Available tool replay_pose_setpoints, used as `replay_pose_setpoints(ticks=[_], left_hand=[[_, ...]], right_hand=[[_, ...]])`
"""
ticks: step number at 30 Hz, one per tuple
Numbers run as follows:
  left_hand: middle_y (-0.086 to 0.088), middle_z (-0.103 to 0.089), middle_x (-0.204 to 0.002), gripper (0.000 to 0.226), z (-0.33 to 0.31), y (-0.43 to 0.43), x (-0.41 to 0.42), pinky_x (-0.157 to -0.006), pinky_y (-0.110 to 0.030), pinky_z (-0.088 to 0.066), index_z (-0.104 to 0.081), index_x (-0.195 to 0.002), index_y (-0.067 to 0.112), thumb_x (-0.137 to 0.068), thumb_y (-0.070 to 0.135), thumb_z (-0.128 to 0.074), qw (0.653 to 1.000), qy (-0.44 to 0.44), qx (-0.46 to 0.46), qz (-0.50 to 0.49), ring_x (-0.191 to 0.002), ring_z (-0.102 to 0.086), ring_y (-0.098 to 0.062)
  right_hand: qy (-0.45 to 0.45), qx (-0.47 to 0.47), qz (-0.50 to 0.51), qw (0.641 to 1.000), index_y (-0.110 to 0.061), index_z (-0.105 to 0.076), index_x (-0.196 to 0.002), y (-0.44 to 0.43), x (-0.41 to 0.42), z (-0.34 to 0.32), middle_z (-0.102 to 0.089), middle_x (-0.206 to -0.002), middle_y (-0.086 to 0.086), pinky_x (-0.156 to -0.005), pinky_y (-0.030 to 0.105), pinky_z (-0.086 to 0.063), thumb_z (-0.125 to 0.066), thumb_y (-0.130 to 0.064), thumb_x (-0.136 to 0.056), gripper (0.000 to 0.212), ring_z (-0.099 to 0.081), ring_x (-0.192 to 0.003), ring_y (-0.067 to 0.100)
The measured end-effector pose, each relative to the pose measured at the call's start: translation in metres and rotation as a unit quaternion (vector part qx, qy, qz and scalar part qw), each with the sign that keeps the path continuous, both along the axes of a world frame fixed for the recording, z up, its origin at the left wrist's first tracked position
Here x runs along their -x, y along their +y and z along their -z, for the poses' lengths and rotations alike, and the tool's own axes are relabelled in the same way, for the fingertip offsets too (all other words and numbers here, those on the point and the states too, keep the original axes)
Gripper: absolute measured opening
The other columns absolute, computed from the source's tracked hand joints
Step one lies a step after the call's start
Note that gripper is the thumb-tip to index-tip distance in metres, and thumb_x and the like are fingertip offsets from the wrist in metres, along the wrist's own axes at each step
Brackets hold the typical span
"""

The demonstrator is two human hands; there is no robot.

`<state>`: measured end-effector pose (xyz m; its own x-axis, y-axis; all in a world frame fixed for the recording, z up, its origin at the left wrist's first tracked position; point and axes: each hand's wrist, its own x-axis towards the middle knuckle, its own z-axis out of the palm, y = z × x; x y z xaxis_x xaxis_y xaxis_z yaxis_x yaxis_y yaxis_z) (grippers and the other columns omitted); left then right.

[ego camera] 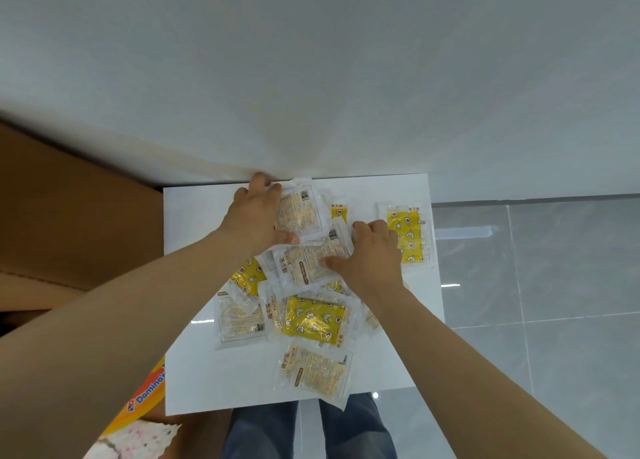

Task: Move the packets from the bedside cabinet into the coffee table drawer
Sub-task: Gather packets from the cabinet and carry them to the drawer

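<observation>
Clear packets (313, 316) holding yellow star-and-moon pads lie flat and overlapping on the white cabinet (194, 372), some printed side up. A lone packet (408, 235) lies at 3 o'clock; an edge packet (315, 372) overhangs at 6 o'clock. The left hand (254, 213) grips the far packet (299, 216) at 12 o'clock, the right hand (374, 251) the middle packet (304, 268)

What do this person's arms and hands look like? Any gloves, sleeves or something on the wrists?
The left forearm and right forearm are bare to the picture's edge; no sleeves show. The left hand and right hand wear no gloves, and no watch, bracelet or ring is visible. Blue jeans show below.
</observation>
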<state>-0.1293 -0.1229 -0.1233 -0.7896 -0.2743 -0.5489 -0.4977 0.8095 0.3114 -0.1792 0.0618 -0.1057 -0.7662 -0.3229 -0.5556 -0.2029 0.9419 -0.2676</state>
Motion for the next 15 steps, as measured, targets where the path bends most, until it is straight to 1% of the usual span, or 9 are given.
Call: replay_pose_setpoints(ticks=[3,5,8,11,13,14,15], left_hand=[[-0.011,-0.027,-0.136,0.093,0.0,0.003,-0.005,-0.103,-0.041,-0.039,-0.036,-0.137,0.01,-0.064,0.049,-0.08,0.999,-0.001,-0.027,-0.031,-0.12,-0.038,-0.033],[-0.01,-0.031,-0.132,0.094,0.002,0.004,-0.007,-0.102,-0.041,-0.039,-0.036,-0.137,0.013,-0.064,0.049,-0.081,0.998,0.0,-0.034,-0.049,-0.12,-0.039,-0.031],[-0.01,-0.038,-0.129,0.093,0.003,0.003,-0.005,-0.097,-0.039,-0.039,-0.037,-0.136,0.015,-0.062,0.05,-0.082,0.997,-0.017,-0.034,-0.062,-0.118,-0.041,-0.031],[-0.008,-0.048,-0.123,0.093,0.004,0.001,-0.005,-0.09,-0.037,-0.041,-0.04,-0.129,0.014,-0.056,0.05,-0.085,0.994,-0.027,-0.05,-0.088,-0.114,-0.045,-0.028],[-0.007,-0.051,-0.124,0.097,0.004,-0.001,-0.009,-0.09,-0.037,-0.044,-0.038,-0.131,0.016,-0.054,0.049,-0.086,0.989,-0.032,-0.076,-0.12,-0.114,-0.047,-0.027],[-0.006,-0.052,-0.126,0.098,0.003,-0.002,-0.012,-0.091,-0.036,-0.044,-0.038,-0.133,0.016,-0.055,0.049,-0.086,0.988,-0.038,-0.086,-0.126,-0.116,-0.048,-0.026],[-0.005,-0.053,-0.127,0.094,0.002,-0.003,-0.015,-0.091,-0.035,-0.044,-0.04,-0.133,0.016,-0.057,0.05,-0.085,0.987,-0.044,-0.09,-0.127,-0.116,-0.049,-0.025]], right_hand=[[-0.005,0.018,0.01,1.0,-0.016,-0.051,-0.119,0.0,-0.002,0.003,-0.046,-0.12,0.005,-0.095,0.038,-0.04,-0.075,-0.052,-0.071,0.064,-0.041,-0.113,0.026],[-0.011,0.022,0.011,1.0,-0.016,-0.052,-0.118,0.0,-0.001,0.004,-0.047,-0.119,0.004,-0.094,0.037,-0.04,-0.076,-0.051,-0.07,0.064,-0.042,-0.111,0.025],[-0.031,0.021,0.033,0.999,-0.016,-0.055,-0.114,-0.002,0.003,0.007,-0.048,-0.116,0.005,-0.093,0.037,-0.042,-0.079,-0.049,-0.067,0.063,-0.044,-0.11,0.026],[-0.047,0.048,0.071,0.995,-0.014,-0.058,-0.113,-0.001,0.005,0.009,-0.048,-0.118,0.006,-0.095,0.039,-0.042,-0.08,-0.04,-0.071,0.054,-0.045,-0.113,0.026],[-0.039,0.08,0.098,0.991,-0.01,-0.059,-0.117,0.001,0.002,0.01,-0.049,-0.122,0.006,-0.097,0.038,-0.04,-0.075,-0.033,-0.077,0.048,-0.043,-0.116,0.026],[-0.03,0.102,0.114,0.988,-0.01,-0.061,-0.115,0.001,0.0,0.01,-0.051,-0.12,0.006,-0.095,0.037,-0.04,-0.073,-0.03,-0.08,0.041,-0.043,-0.115,0.026],[-0.017,0.125,0.127,0.984,-0.011,-0.063,-0.108,0.002,-0.002,0.01,-0.054,-0.113,0.006,-0.089,0.036,-0.042,-0.07,-0.027,-0.083,0.031,-0.047,-0.111,0.026]])
